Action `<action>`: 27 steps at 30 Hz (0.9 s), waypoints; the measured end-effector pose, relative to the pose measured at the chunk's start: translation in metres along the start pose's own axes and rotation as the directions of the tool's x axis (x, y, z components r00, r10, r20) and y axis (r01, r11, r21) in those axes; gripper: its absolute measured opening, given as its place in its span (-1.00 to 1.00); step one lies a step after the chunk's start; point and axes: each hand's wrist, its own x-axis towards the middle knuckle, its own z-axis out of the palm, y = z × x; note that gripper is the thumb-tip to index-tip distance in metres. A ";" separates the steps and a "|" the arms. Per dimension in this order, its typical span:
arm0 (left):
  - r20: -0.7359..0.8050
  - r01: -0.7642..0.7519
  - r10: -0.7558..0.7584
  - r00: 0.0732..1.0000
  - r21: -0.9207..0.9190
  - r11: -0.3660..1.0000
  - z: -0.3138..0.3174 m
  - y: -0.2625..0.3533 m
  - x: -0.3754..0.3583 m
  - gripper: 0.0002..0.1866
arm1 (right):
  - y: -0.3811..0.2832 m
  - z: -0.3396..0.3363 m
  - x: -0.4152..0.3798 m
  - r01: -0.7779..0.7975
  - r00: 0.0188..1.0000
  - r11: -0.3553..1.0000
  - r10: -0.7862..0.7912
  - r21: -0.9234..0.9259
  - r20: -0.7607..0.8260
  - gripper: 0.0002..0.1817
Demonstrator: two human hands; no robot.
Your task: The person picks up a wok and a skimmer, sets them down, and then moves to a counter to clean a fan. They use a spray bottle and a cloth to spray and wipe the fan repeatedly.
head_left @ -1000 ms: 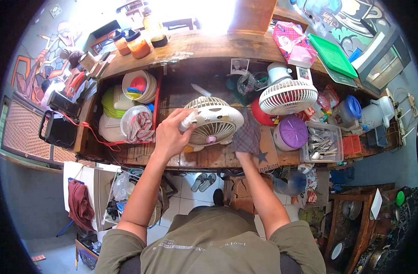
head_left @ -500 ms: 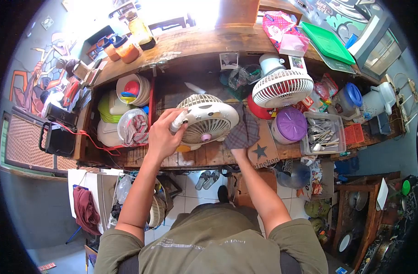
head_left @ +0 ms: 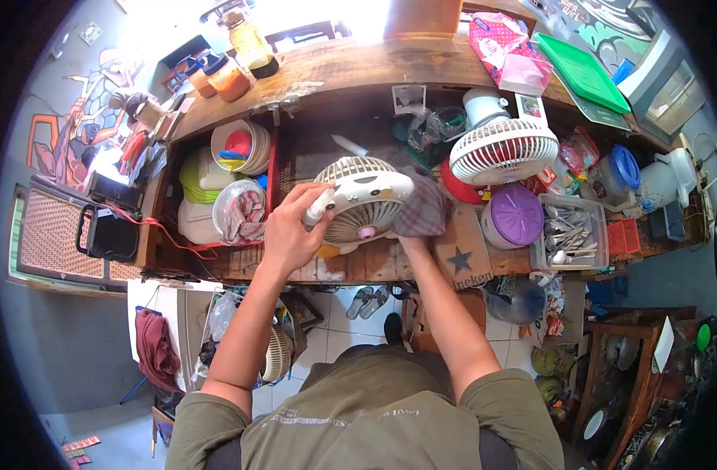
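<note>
A small cream table fan [head_left: 364,200] stands tilted on the wooden counter [head_left: 374,262] in front of me. My left hand [head_left: 289,231] is closed around a small white spray bottle [head_left: 320,207], its nozzle against the fan's left rim. My right hand is hidden under a grey checked cloth [head_left: 425,210], which it presses against the fan's right side. Only the right forearm shows below the cloth.
A second white fan [head_left: 503,147] stands at the back right, beside a purple-lidded tub [head_left: 517,224] and a clear tray of cutlery [head_left: 572,239]. Bowls, plates and a rag-filled container [head_left: 237,210] crowd the left. A star-marked cardboard piece [head_left: 462,249] lies by the counter edge.
The cloth and my right hand have moved up along the fan's right side. The fan is tilted a little further back. My left hand keeps the spray bottle at the rim.
</note>
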 end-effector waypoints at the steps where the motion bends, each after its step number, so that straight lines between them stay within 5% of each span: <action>1: -0.006 -0.001 0.001 1.000 0.006 1.000 0.000 0.000 0.002 -0.64 | 0.018 0.005 -0.012 -0.063 0.998 0.997 0.064 0.054 -0.018 -0.55; 8: 0.022 0.027 -0.028 0.999 0.018 0.999 0.000 0.002 0.002 -0.60 | -0.032 0.012 0.011 0.072 0.973 0.992 -0.047 -0.102 0.228 -0.48; 10: 0.000 0.008 -0.008 1.000 0.022 1.000 0.002 -0.002 0.004 -0.62 | -0.024 0.010 0.014 0.118 0.977 0.987 -0.096 -0.109 0.189 -0.45; 13: -0.016 -0.021 0.021 1.000 0.019 1.000 0.002 -0.003 0.000 -0.62 | -0.016 -0.002 0.008 -0.029 0.987 0.999 0.033 -0.030 0.157 -0.52; 15: -0.016 0.000 0.001 1.000 0.012 1.000 0.002 -0.001 0.002 -0.61 | -0.017 -0.012 0.018 -0.052 0.990 0.983 0.027 0.177 0.140 -0.59; 18: -0.006 0.001 0.000 1.000 0.004 1.000 0.000 0.001 0.004 -0.60 | -0.050 -0.016 0.038 0.114 0.988 0.989 -0.102 -0.096 0.119 -0.63; 21: 0.051 0.030 -0.030 0.998 0.008 1.000 -0.002 0.007 0.003 -0.58 | -0.045 -0.006 0.051 0.242 0.963 0.963 -0.223 -0.119 0.154 -0.64; 27: 0.033 0.034 -0.034 0.999 -0.015 0.999 0.000 0.005 0.002 -0.54 | -0.018 -0.022 0.051 0.205 0.964 0.976 -0.188 -0.074 0.188 -0.65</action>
